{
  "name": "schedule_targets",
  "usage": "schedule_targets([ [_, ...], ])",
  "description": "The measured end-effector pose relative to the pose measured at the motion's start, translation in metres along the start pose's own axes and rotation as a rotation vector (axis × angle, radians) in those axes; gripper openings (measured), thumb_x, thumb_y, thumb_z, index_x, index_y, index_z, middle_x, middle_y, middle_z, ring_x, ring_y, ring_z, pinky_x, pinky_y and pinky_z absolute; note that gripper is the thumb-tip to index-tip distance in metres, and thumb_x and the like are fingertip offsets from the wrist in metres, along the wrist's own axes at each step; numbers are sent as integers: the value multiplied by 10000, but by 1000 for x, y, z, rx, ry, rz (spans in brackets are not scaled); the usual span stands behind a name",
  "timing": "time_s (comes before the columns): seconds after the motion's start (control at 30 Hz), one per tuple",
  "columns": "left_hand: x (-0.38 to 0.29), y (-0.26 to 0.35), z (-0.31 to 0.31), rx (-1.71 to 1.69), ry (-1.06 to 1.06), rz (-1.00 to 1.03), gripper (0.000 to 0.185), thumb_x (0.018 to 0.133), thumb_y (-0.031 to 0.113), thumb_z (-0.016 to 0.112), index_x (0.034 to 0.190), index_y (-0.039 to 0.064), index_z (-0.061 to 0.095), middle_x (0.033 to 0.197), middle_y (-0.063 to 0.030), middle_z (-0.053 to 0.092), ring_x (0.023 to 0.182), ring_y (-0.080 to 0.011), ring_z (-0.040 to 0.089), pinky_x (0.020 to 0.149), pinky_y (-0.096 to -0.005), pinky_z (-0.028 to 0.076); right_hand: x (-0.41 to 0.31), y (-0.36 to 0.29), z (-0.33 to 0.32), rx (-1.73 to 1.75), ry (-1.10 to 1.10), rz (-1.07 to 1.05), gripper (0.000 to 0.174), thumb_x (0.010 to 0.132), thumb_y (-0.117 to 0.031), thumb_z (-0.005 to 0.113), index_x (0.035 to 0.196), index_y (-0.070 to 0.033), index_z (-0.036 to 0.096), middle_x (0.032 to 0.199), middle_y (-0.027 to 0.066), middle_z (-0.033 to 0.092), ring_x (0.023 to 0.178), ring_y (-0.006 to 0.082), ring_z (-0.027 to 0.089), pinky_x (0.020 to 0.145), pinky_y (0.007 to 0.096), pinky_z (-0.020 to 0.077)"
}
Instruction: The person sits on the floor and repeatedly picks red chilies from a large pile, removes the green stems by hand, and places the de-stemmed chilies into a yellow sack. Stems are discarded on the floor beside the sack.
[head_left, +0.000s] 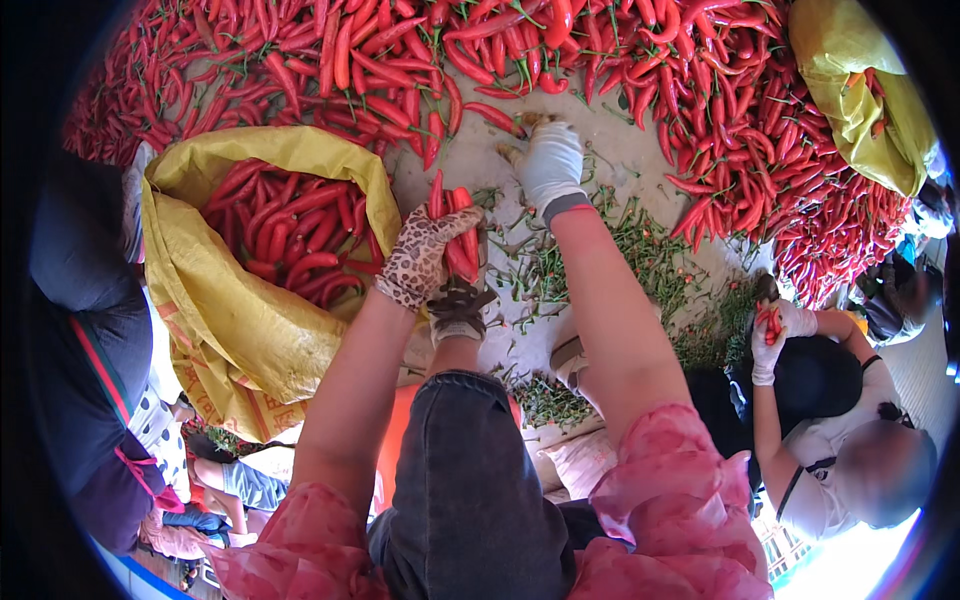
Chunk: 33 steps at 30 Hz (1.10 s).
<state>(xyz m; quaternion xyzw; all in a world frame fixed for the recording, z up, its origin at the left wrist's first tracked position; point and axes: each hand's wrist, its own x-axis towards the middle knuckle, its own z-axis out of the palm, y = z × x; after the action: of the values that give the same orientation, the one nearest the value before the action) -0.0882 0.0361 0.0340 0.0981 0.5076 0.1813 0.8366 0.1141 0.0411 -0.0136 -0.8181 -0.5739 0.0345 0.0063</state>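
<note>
My left hand (427, 255), in a leopard-print glove, holds several red chili peppers (463, 247) upright beside the mouth of a yellow woven sack (255, 330). Inside that sack lies a heap of red chilies (300, 225). My right hand (551, 161) wears a white glove with stained fingertips and reaches over the concrete floor. Its thumb and fingers are spread around the near end of a single red chili (489, 115); whether they touch it is hard to tell.
A large pile of red chilies (720, 90) spreads across the far side. Green stems (637, 262) litter the floor (420, 180). Another yellow sack (847, 82) lies at upper right. A gloved co-worker (840, 450) sits at right holding chilies; another person (90, 300) is close at left.
</note>
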Motion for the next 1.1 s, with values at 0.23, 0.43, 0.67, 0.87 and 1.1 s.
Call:
schedule_targets([
  [0.23,10,4,-15,-15,-79,-62,285,811,95,695,1076,55,597,938,-65,652,847,-177,634,697,-337,549,-64,-3,-63,597,-374,-254,191,868,-230,612,901,-46,645,855,173,635,819,349,614,695,402,492],
  [0.43,2,8,-48,-348,-91,22,334,803,179,705,1094,42,616,964,-114,653,810,-197,632,737,-351,550,-38,-13,-51,1626,-543,333,231,948,-165,502,886,0,652,821,48,616,718,162,571,638,283,459],
  [0.67,0,10,-30,170,174,212,417,779,33,691,1173,6,558,1021,-133,661,938,-210,645,820,-317,531,17,-57,12,336,-375,197,419,814,-447,616,915,-44,665,939,207,649,917,356,631,810,448,494],
  [0.87,4,8,-14,-102,144,260,316,765,13,720,1053,39,592,904,-87,652,833,-175,641,759,-305,529,-45,-6,-31,727,-495,327,257,863,-228,616,995,-9,584,849,178,642,774,308,648,703,379,501],
  [1.1,3,3,-11,-215,28,1,206,810,56,675,1002,56,601,924,-82,631,835,-220,634,791,-352,535,-79,-14,-74,963,-782,-147,197,910,-117,569,1061,7,598,908,117,646,809,199,629,735,296,487],
])
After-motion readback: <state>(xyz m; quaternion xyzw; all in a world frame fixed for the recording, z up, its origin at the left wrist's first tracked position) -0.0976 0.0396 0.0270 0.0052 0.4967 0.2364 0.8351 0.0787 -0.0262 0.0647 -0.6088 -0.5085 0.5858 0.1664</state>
